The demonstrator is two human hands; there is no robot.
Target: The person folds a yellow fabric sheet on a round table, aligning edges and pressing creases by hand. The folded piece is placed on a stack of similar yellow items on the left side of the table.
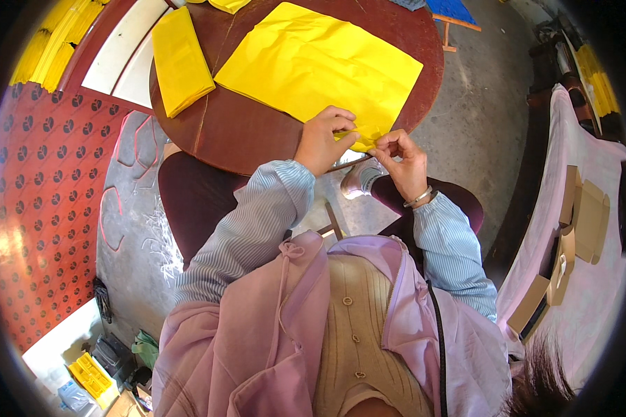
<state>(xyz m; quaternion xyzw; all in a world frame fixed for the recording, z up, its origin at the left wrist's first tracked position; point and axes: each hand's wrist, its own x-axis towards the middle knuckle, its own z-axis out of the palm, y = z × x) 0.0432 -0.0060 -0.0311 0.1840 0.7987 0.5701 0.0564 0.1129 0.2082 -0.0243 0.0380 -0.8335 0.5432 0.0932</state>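
A wide yellow sheet (327, 59), paper-like and lightly creased, lies over the round brown table (233, 142). Its near corner reaches the table's front edge, where both hands are. My right hand (405, 165) pinches that corner between thumb and fingertips. Just to its left, my left hand (321, 139) is closed with curled fingers and thumb at the sheet's near edge, where the material is bent and wrinkled. Its exact grip is partly hidden. A folded yellow bundle (181, 62) rests on the table's left side, apart from both hands.
Stacked yellow material (52, 45) is at the upper left, near a red patterned board (52, 208). Opened cardboard boxes (556, 264) lie on a pale cloth (598, 313) at right. A blue-topped stool (455, 14) stands beyond the table. My knees are under its near edge.
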